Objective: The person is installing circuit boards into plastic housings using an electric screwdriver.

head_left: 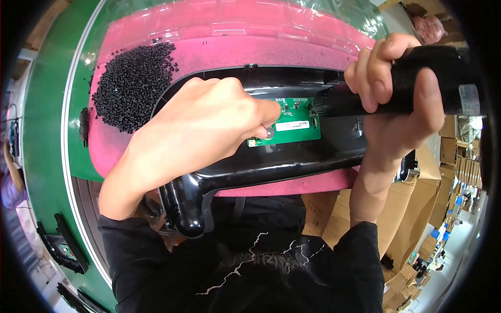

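A green circuit board (295, 136) lies inside a glossy black plastic housing (271, 166), which has a stubby handle-like part at its near left. My left hand (209, 117) is closed over the board's left end, its fingers curled and the fingertips down beside a small round part. Whatever those fingertips pinch is hidden. My right hand (389, 88) wraps round a black electric screwdriver (433, 73), held roughly level. Its narrower nose points left and reaches the board's right edge; whether the tip touches the board cannot be made out.
A heap of small black screws (133, 86) lies on the pink mat (209, 55), left of the housing. Clear plastic sheeting (240, 21) covers the far side. Black plastic parts (62, 242) rest on the green table (39, 156). Cardboard boxes (407, 208) stand at right; another person (13, 190) is at far left.
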A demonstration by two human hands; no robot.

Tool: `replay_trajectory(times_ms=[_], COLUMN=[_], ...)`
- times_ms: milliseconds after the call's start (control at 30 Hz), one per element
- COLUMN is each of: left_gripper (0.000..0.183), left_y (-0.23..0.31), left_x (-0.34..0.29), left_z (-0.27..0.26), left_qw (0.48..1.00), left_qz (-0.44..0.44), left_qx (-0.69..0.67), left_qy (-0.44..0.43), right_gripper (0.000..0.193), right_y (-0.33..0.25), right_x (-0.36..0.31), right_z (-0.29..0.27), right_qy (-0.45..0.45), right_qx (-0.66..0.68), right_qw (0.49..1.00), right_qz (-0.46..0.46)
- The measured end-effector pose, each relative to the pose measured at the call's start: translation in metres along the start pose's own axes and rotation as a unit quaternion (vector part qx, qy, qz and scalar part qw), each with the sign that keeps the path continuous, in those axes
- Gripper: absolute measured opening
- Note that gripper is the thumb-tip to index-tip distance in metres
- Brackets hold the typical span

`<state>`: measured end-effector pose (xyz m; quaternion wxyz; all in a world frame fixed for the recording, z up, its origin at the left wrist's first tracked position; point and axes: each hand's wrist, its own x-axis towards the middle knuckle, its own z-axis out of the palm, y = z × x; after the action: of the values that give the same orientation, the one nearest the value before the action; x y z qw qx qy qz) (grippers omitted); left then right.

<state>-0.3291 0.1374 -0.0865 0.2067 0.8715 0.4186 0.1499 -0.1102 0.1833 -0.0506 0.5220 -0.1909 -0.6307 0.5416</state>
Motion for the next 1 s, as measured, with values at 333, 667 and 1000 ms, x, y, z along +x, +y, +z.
replay_trajectory(times_ms=[333,667,1000], left_gripper=[0.022,0.018,0.004], left_y=[-0.020,-0.046,-0.047], left_x=[0.010,-0.006,0.011], left_z=[0.006,0.012,0.008], left_qw=[0.994,0.962,0.948], left_qz=[0.041,0.066,0.018], left_qx=[-0.090,-0.235,-0.198], left_qy=[0.048,0.122,0.249], right_gripper=[0.028,0.029,0.040], right_y=[-0.013,0.009,0.006], right_x=[-0.009,-0.007,-0.003], right_z=[0.001,0.026,0.004], right_qy=[0.080,0.066,0.058], right_qx=[0.286,0.304,0.095], right_qw=[0.954,0.948,0.993], right_qz=[-0.047,-0.062,0.028])
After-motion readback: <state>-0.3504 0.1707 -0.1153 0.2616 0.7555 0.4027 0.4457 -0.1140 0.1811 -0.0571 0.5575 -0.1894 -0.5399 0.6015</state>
